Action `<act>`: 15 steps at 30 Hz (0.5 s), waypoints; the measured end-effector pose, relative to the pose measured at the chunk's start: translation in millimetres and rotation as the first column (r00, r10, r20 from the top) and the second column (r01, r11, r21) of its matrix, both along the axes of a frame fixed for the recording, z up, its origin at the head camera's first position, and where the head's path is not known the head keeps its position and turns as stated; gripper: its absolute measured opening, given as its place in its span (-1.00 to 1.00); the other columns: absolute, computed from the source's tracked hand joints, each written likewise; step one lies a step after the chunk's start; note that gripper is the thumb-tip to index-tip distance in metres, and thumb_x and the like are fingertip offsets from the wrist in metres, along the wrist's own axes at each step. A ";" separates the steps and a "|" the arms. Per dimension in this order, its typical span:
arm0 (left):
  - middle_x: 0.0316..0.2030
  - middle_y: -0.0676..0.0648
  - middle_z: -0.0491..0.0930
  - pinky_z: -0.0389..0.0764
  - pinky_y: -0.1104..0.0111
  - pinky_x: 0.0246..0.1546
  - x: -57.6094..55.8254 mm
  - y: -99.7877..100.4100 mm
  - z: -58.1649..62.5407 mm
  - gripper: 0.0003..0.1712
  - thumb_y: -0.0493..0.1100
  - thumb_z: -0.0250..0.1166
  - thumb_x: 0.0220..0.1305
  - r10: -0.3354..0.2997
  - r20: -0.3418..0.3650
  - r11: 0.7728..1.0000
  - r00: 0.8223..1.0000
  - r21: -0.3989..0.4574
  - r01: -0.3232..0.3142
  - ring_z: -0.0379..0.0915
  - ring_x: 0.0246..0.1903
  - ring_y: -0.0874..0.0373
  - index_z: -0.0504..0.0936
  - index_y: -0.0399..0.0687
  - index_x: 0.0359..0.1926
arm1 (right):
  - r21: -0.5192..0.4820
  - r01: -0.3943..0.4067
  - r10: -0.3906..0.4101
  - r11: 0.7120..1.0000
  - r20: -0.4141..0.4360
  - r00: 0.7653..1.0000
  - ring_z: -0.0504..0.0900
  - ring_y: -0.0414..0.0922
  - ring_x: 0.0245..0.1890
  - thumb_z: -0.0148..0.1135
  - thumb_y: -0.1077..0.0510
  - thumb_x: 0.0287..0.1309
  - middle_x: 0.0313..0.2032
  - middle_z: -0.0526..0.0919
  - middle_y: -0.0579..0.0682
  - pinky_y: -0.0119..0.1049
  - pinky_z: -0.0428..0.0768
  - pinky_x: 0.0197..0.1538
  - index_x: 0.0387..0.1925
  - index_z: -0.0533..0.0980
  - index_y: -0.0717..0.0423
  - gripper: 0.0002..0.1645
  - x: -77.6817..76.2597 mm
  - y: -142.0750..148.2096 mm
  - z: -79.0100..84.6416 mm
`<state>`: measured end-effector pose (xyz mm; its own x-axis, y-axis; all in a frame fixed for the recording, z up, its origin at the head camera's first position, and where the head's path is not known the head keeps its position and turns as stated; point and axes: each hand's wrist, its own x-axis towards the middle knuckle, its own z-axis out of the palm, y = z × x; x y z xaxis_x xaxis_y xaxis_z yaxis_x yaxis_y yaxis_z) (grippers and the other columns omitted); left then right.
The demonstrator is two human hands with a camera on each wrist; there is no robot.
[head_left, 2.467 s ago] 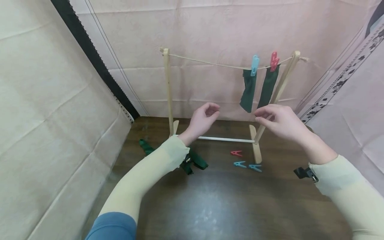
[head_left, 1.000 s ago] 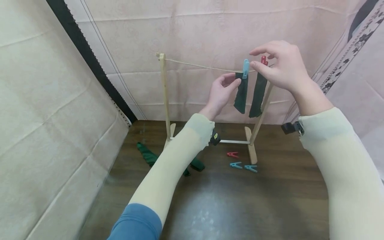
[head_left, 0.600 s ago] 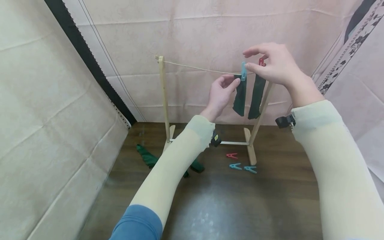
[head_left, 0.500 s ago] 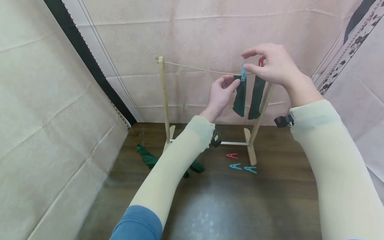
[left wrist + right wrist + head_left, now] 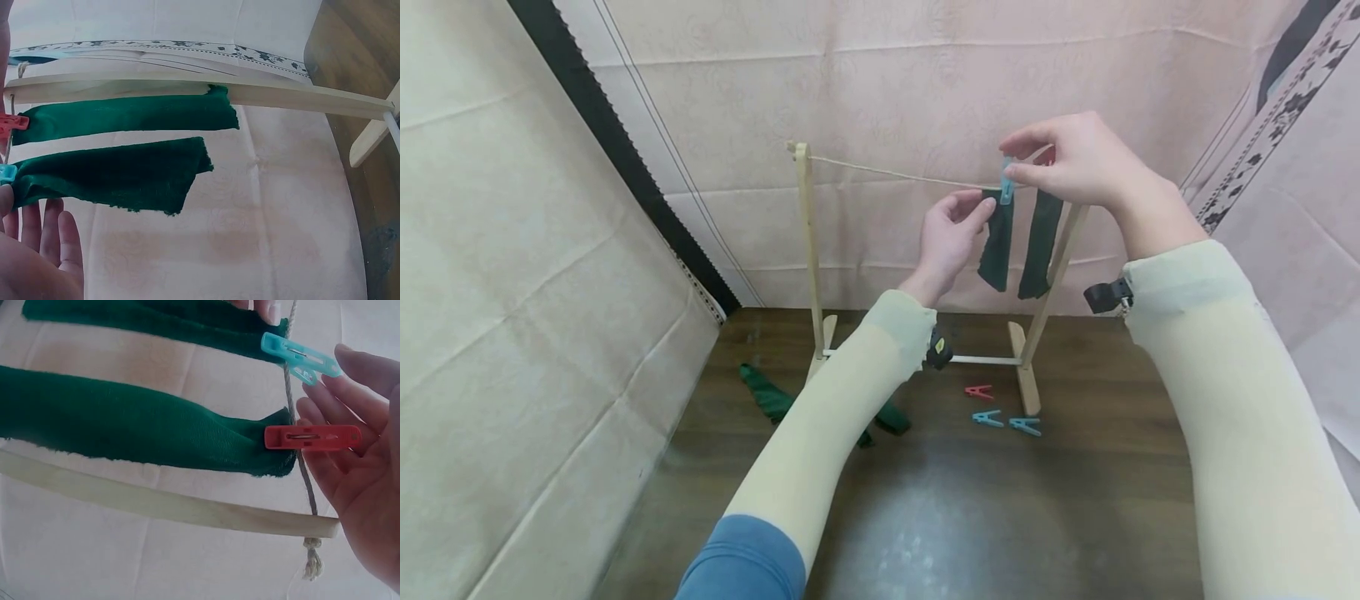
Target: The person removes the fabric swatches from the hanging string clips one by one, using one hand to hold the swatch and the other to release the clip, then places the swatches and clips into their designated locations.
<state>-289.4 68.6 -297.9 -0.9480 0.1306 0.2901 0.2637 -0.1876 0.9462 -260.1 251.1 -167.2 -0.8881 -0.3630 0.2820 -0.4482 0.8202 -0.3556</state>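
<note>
Two green cloth strips hang from the rope (image 5: 891, 173) of a small wooden drying rack (image 5: 808, 250). A light-blue clothespin (image 5: 1006, 190) clips the nearer-to-centre strip (image 5: 996, 254); a red clothespin (image 5: 312, 437) clips the other strip (image 5: 1040, 254), beside the right post. My left hand (image 5: 951, 233) pinches the top corner of the first strip between thumb and fingers, just left of the blue clothespin. From above the rope, my right hand (image 5: 1082, 162) has its thumb and fingertips at the blue clothespin's handle ends, and partly covers the red one in the head view.
On the wooden table (image 5: 925, 508) lie a red clothespin (image 5: 979, 392) and two blue ones, a blue clothespin (image 5: 987, 418) and another blue clothespin (image 5: 1025, 427), near the rack's right foot (image 5: 1030, 387). More green cloth (image 5: 767, 393) lies on the left, partly hidden under my left forearm. Pale cloth walls (image 5: 925, 92) surround the table.
Both hands have risen from low in front of the rack to the rope. My left hand has taken the strip's corner; my right hand has closed in on the blue clothespin.
</note>
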 end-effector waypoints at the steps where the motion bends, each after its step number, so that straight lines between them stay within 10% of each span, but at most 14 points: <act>1: -0.02 0.06 0.75 0.70 0.43 -0.02 -0.1 0.4 -0.6 -0.64 -0.07 0.43 0.49 0.000 0.000 1.000 1.000 0.005 0.000 0.69 -0.05 0.26 0.70 -0.13 0.17 | -0.003 -0.005 0.005 1.000 0.008 1.000 0.69 0.18 0.15 0.24 -0.11 0.53 0.23 0.70 0.13 0.17 0.59 0.18 0.42 0.56 0.08 -0.40 -0.3 -0.7 0.0; 15: -0.05 0.03 0.75 0.72 0.42 -0.06 1.9 3.9 -1.5 -0.67 -0.11 0.41 0.51 0.017 0.000 0.999 1.000 0.042 -0.017 0.69 -0.10 0.24 0.70 -0.19 0.15 | -0.057 0.033 -0.027 0.998 0.099 0.995 0.65 0.27 0.25 0.32 -0.08 0.48 0.25 0.68 0.24 0.29 0.56 0.27 0.43 0.54 0.10 -0.37 -1.4 -5.5 2.7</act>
<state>-287.5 72.5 -299.4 -0.9498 0.1021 0.2958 0.2679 -0.2228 0.9373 -261.5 245.6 -164.5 -0.9229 -0.3209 0.2126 -0.3838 0.8092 -0.4448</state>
